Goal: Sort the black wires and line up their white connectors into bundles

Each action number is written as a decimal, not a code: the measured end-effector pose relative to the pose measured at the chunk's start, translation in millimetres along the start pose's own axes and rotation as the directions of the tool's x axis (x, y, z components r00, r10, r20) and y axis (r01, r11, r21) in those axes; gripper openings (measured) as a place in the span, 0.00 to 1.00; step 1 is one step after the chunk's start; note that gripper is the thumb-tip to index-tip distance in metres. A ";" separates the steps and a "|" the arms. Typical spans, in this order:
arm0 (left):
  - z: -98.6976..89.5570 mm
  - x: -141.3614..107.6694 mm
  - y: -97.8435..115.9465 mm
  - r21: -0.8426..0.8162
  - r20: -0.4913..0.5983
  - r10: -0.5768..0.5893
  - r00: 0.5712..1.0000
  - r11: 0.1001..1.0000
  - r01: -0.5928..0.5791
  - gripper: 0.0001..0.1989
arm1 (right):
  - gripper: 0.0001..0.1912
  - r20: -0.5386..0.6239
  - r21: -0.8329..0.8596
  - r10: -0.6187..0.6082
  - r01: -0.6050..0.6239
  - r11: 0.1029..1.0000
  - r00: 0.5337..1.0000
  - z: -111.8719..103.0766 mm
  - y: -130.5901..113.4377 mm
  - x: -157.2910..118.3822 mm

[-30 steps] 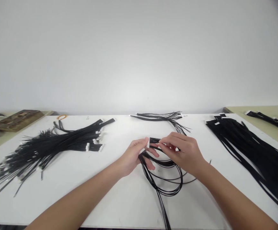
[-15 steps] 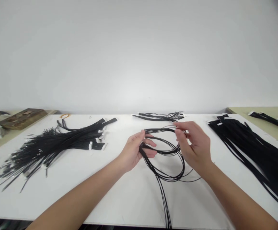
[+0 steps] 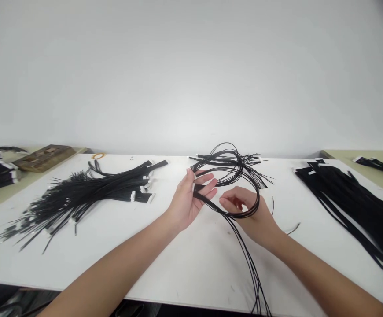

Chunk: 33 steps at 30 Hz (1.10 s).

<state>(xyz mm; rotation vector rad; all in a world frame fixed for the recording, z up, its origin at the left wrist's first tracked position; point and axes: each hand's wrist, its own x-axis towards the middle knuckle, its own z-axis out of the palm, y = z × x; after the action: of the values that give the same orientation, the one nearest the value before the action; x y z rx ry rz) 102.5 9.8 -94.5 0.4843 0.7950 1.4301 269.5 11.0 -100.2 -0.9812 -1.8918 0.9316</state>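
In the head view, my left hand (image 3: 186, 200) grips a bundle of thin black wires (image 3: 222, 178) by its left ends, between thumb and fingers. The wires arc out to the right in loops, and several loose strands hang down over the table's front edge. My right hand (image 3: 252, 215) is beside the lower loop, which passes in front of its fingers. Its fingers are curled in with the thumb; whatever they hold, if anything, cannot be made out. Short wire ends (image 3: 293, 229) show past the right wrist.
On the white table (image 3: 165, 273), a pile of black cables with white connectors (image 3: 95, 189) lies left. More black flat cables (image 3: 353, 207) lie right. Another wire bundle (image 3: 254, 159) lies at the back. A brown block (image 3: 44, 157) and an orange ring (image 3: 98, 156) are at the far left.
My right hand has let go of the upper wires and moved down toward the lower loop. The upper loops now spring up and outward. My left hand keeps its grip.
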 end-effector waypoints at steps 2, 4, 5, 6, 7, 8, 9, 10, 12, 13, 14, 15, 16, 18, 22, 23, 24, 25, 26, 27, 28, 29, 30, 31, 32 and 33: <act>0.5 -0.5 -0.8 0.008 0.005 -0.005 1.000 1.000 0.005 0.17 | 0.09 0.043 -0.019 -0.073 0.074 0.997 0.996 3.0 0.8 -1.1; 1.0 -0.8 -1.6 0.010 0.007 -0.008 1.000 1.000 0.008 0.17 | 0.10 0.071 -0.020 -0.112 0.114 0.993 0.991 4.8 2.8 -1.0; 1.2 -1.0 -2.0 0.010 0.011 -0.008 1.000 1.000 0.008 0.17 | 0.10 0.079 -0.020 -0.127 0.129 0.991 0.989 5.6 3.7 -0.9; 1.4 -1.3 -2.3 0.011 0.016 -0.009 1.000 1.000 0.009 0.17 | 0.10 0.087 -0.025 -0.139 0.141 0.990 0.987 6.2 4.4 -0.9; 1.5 -1.6 -2.6 0.014 0.023 -0.011 1.000 1.000 0.011 0.17 | 0.10 0.090 -0.036 -0.147 0.150 0.988 0.985 6.8 4.9 -1.0; 1.7 -1.9 -2.9 0.016 0.029 -0.014 0.999 1.000 0.013 0.17 | 0.09 0.087 -0.053 -0.149 0.153 0.987 0.985 7.4 5.2 -1.2; 1.8 -2.3 -3.0 0.018 0.033 -0.017 0.999 1.000 0.016 0.17 | 0.08 0.081 -0.072 -0.147 0.153 0.986 0.986 7.8 5.4 -1.5; 1.8 -2.5 -3.1 0.018 0.036 -0.021 0.999 1.000 0.020 0.17 | 0.08 0.075 -0.093 -0.141 0.148 0.985 0.987 8.2 5.6 -1.8; 1.7 -2.7 -3.2 0.017 0.036 -0.030 0.999 0.999 0.029 0.17 | 0.10 0.057 -0.132 -0.130 0.136 0.982 0.990 8.4 5.9 -2.4; 1.6 -2.5 -3.2 0.016 0.036 -0.034 0.999 0.999 0.033 0.17 | 0.11 0.048 -0.147 -0.124 0.130 0.981 0.991 8.4 6.3 -2.7; 1.4 -2.2 -3.2 0.015 0.037 -0.037 0.999 0.999 0.036 0.17 | 0.12 0.041 -0.158 -0.123 0.128 0.979 0.992 8.3 6.7 -2.9; 1.1 -1.8 -3.3 0.016 0.038 -0.039 0.998 0.999 0.039 0.17 | 0.12 0.038 -0.167 -0.125 0.130 0.977 0.991 8.1 7.4 -3.0; 0.9 -1.4 -3.5 0.016 0.039 -0.041 0.998 0.999 0.040 0.17 | 0.12 0.036 -0.178 -0.131 0.135 0.975 0.991 7.9 8.2 -3.2; 0.5 -0.7 -4.1 0.019 0.037 -0.044 0.998 0.999 0.043 0.17 | 0.10 0.042 -0.213 -0.156 0.161 0.964 0.987 7.7 10.3 -3.7; -0.1 -0.4 -5.9 0.027 0.042 -0.049 0.998 0.998 0.048 0.17 | 0.04 0.056 -0.350 -0.256 0.259 0.900 0.965 7.8 14.5 -4.4; -0.2 -0.5 -6.4 0.030 0.045 -0.052 0.998 0.998 0.050 0.17 | 0.04 0.063 -0.379 -0.276 0.279 0.882 0.959 7.8 15.4 -4.4; -0.2 -0.6 -6.9 0.032 0.047 -0.055 0.997 0.998 0.053 0.18 | 0.04 0.069 -0.405 -0.289 0.291 0.866 0.955 7.9 16.2 -4.4; -0.2 -0.7 -7.3 0.034 0.046 -0.059 0.997 0.998 0.057 0.18 | 0.04 0.074 -0.430 -0.297 0.299 0.852 0.952 8.0 17.0 -4.3; 0.0 -0.8 -7.8 0.036 0.044 -0.064 0.997 0.997 0.063 0.18 | 0.05 0.076 -0.454 -0.306 0.307 0.836 0.949 8.2 17.8 -4.3; 0.1 -0.8 -8.2 0.038 0.040 -0.070 0.997 0.997 0.068 0.18 | 0.06 0.079 -0.479 -0.319 0.316 0.819 0.945 8.4 18.6 -4.2; 0.3 -0.8 -8.7 0.039 0.037 -0.075 0.997 0.997 0.073 0.18 | 0.08 0.075 -0.505 -0.334 0.324 0.800 0.940 8.7 19.3 -4.3; 0.5 -0.7 -9.1 0.040 0.033 -0.079 0.996 0.996 0.077 0.18 | 0.09 0.066 -0.531 -0.350 0.330 0.781 0.934 9.1 19.8 -4.4; 0.6 -0.6 -9.6 0.042 0.032 -0.082 0.996 0.996 0.081 0.18 | 0.09 0.057 -0.554 -0.361 0.331 0.764 0.931 9.5 20.1 -4.6; 0.6 -0.4 -10.0 0.042 0.033 -0.084 0.996 0.996 0.083 0.18 | 0.10 0.046 -0.571 -0.367 0.326 0.753 0.929 9.8 20.0 -4.8; 0.4 -0.2 -10.4 0.043 0.036 -0.084 0.996 0.996 0.082 0.18 | 0.09 0.036 -0.580 -0.365 0.317 0.751 0.930 10.1 19.7 -5.0; 0.1 0.1 -10.8 0.044 0.041 -0.082 0.996 0.996 0.080 0.18 | 0.09 0.024 -0.579 -0.358 0.305 0.756 0.933 10.2 19.0 -5.1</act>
<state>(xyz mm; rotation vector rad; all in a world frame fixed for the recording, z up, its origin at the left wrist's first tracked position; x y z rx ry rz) 110.0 8.7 -102.3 0.5075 0.8034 1.3263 267.9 12.2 -122.4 -0.9462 -2.2264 0.0824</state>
